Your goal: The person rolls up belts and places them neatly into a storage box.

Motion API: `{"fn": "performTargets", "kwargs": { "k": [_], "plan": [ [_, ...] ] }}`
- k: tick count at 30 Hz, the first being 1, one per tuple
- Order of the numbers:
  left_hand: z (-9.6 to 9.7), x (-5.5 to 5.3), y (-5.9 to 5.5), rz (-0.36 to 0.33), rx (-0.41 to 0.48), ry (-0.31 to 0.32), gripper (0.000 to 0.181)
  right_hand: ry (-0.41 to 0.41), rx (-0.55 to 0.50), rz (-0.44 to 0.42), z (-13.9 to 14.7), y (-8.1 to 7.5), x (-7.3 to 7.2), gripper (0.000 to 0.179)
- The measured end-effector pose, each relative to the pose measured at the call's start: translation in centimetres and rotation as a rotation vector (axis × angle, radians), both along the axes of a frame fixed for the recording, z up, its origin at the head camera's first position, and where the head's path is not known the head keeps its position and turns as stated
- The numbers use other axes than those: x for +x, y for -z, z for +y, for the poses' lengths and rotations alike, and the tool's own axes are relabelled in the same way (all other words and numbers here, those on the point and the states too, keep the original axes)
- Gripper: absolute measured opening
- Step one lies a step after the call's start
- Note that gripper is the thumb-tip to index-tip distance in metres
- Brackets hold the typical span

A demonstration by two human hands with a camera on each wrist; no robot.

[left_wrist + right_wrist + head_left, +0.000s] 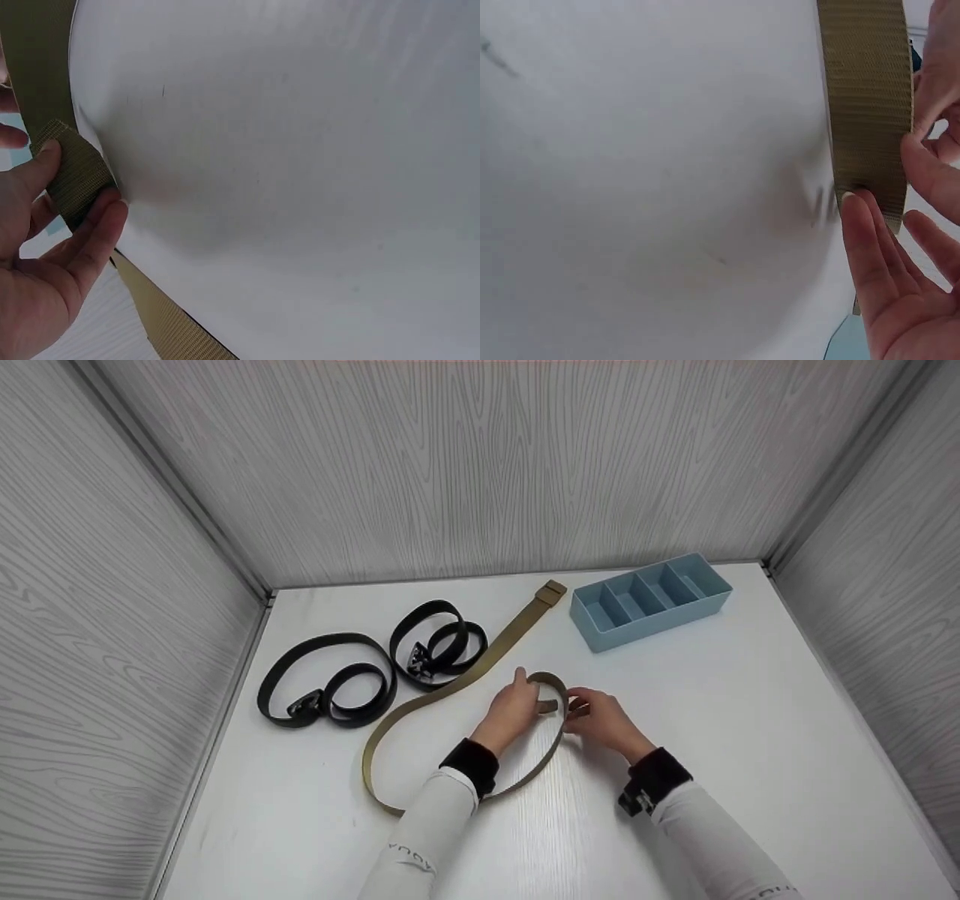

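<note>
An olive webbing belt (405, 711) lies in a wide curve on the white table, its buckle (551, 593) at the far end. My left hand (514, 711) pinches the belt's free end, bent into a small loop; in the left wrist view the thumb and fingers grip the doubled webbing (79, 174). Just to the right, my right hand (604, 720) holds the outer side of that loop. The right wrist view shows its fingertips (861, 217) against the strap (866, 97), with the thumb at the strap's edge.
Two coiled black belts with shiny buckles, one at left (326, 641) and one nearer the middle (401, 634), lie beyond the olive strap. A blue tray (637, 628) with several compartments stands at the back right. Wood-grain panels (450, 472) enclose the table.
</note>
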State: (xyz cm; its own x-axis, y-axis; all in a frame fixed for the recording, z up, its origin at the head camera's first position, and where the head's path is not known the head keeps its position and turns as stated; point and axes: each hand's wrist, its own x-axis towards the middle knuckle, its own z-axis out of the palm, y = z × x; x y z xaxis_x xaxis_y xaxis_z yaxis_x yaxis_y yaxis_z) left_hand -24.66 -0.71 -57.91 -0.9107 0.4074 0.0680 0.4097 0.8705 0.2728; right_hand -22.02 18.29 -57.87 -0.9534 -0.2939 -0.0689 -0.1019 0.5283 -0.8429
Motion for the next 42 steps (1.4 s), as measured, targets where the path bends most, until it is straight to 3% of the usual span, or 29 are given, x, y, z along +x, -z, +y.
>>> {"fn": "performTargets", "kwargs": {
  "k": [6,12,17,21,25,28,37,39,42],
  "plan": [
    [0.3,0.4,-0.4,-0.062,0.046,0.032,0.015,0.038,0.01,0.063,-0.8,0.6,-0.2,0.053],
    [0.1,0.7,-0.7,-0.038,0.012,0.086,0.013,0.055,0.044,0.113,-1.1,0.9,-0.3,0.046],
    [0.3,0.9,-0.6,0.039,-0.057,0.034,0.019,0.08,0.049,0.122,-1.2,0.8,-0.2,0.049],
    [0.7,1.0,-0.6,0.066,-0.063,-0.009,0.02,0.096,0.06,0.123,-1.3,0.9,-0.2,0.05],
    [0.9,1.1,-0.8,0.033,-0.011,-0.007,0.017,0.075,0.094,0.153,-1.2,1.0,-0.3,0.039],
    [0.9,1.1,-0.9,-0.034,0.039,0.014,0.014,0.066,0.106,0.163,-1.0,1.2,-0.3,0.03],
    [0.2,1.5,-1.5,-0.219,0.136,0.153,0.022,0.088,0.158,0.258,-0.7,1.4,-0.2,0.015],
    [0.0,1.7,-1.7,-0.226,0.13,0.162,0.024,0.096,0.173,0.255,-0.7,1.4,-0.3,0.011],
    [-0.1,1.9,-1.8,-0.163,0.023,0.157,0.022,0.072,0.201,0.243,-1.0,1.2,-0.2,0.009]
  ]
}}
